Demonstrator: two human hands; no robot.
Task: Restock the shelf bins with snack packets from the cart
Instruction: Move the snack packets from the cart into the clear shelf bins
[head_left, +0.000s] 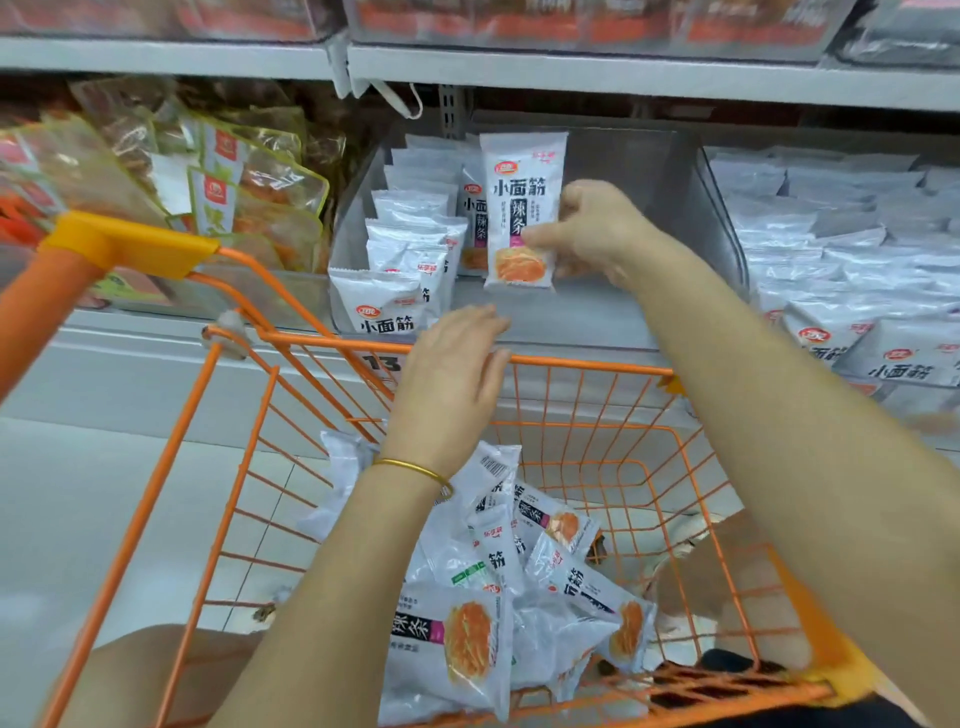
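My right hand (597, 231) pinches a white snack packet (522, 208) with black lettering by its lower right edge, holding it upright inside the clear shelf bin (649, 171). A row of like packets (405, 244) stands along the bin's left side. My left hand (452, 379) hovers above the far rim of the orange wire cart (571, 366), fingers relaxed and holding nothing. Several more white packets (498, 582) lie piled in the cart's basket below my left forearm.
To the right, another bin (852, 249) is full of the same white packets. On the left of the shelf sit clear yellow-edged snack bags (234, 192). A grey upper shelf edge (623, 73) overhangs the bins. The cart handle (124, 244) rises at left.
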